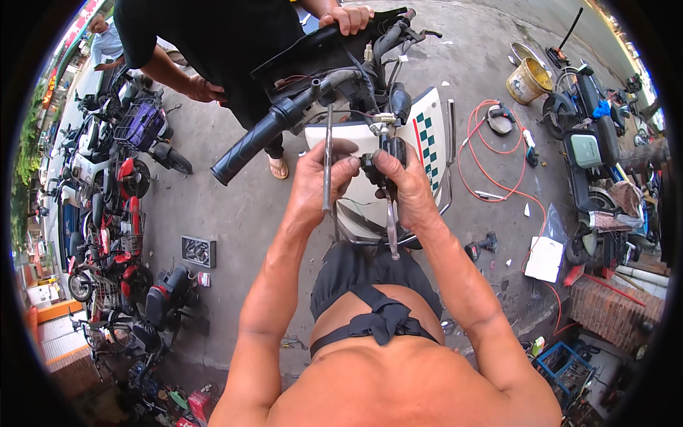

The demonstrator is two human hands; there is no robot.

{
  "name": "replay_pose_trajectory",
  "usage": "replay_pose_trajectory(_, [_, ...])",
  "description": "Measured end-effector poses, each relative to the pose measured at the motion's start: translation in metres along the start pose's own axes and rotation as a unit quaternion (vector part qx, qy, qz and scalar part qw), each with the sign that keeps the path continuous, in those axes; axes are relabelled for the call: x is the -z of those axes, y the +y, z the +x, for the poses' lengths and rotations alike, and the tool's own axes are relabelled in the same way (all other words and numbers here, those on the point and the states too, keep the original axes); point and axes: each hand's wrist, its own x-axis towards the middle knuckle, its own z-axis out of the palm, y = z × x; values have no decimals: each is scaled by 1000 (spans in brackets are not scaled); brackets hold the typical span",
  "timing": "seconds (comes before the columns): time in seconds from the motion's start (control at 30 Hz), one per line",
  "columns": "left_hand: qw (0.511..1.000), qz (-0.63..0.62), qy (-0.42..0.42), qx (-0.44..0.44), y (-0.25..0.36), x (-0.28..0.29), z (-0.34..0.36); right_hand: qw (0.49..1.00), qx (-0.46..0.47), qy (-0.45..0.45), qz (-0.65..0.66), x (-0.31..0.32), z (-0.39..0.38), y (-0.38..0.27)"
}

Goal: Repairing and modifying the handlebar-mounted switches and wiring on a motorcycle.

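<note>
I count two hands, one small black part, one silver lever and one thin metal rod. The black part is between the hands. The right hand grips it. The left hand is curled near it, by the rod; I cannot tell what it grips.

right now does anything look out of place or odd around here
Yes, mainly at the handlebar: its cabling and metal fittings are exposed, looking partly dismantled. On the ground to the right, an orange hose or cable sprawls in loops, perhaps easy to trip on.
</note>
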Motion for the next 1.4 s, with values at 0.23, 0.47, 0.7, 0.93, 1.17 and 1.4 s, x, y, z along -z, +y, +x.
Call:
replay_pose_trajectory(0.23, [998,-41,23,29,2,3,11,1000,-7,-15,13,1,7,-3])
replay_pose_trajectory(0.47, [998,3,64,-22,-8,-3,2,998,-40,3,50,2,9,0])
replay_pose_trajectory(0.7, [997,32,33,-62,-9,2,7,999,-36,0,27,-1,8,1])
replay_pose_trajectory(0.93, [995,6,37,-94,-20,4,9,999,-46,4,13,-1,9,-2])
replay_pose_trajectory(1.17, [991,-19,34,-127,-24,-1,3,999,-48,-5,12,2,7,-5])
replay_pose_trajectory(1.4, [989,-11,51,-141,-33,5,-3,997,-62,-28,43,7,6,6])
